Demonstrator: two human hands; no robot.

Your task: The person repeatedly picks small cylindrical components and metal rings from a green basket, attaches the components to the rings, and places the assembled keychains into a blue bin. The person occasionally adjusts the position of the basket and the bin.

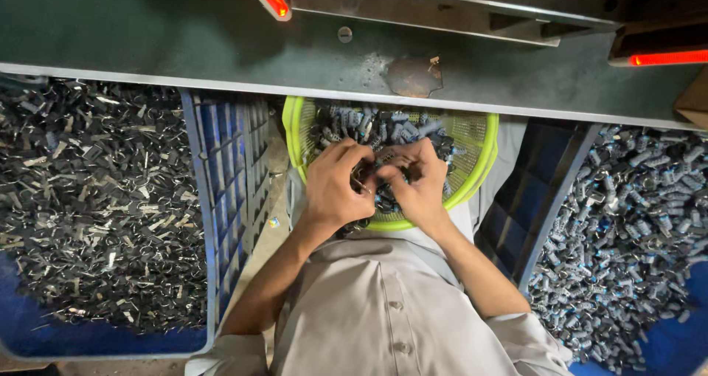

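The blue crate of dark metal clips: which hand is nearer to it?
Left. The left hand works in the green basket on the side next to the blue crate; the right hand is beyond it, toward the other bin.

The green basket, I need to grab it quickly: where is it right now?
In the head view the green basket sits at centre on the person's lap, just under the machine table's edge, between two blue crates of metal parts, with both hands inside it.
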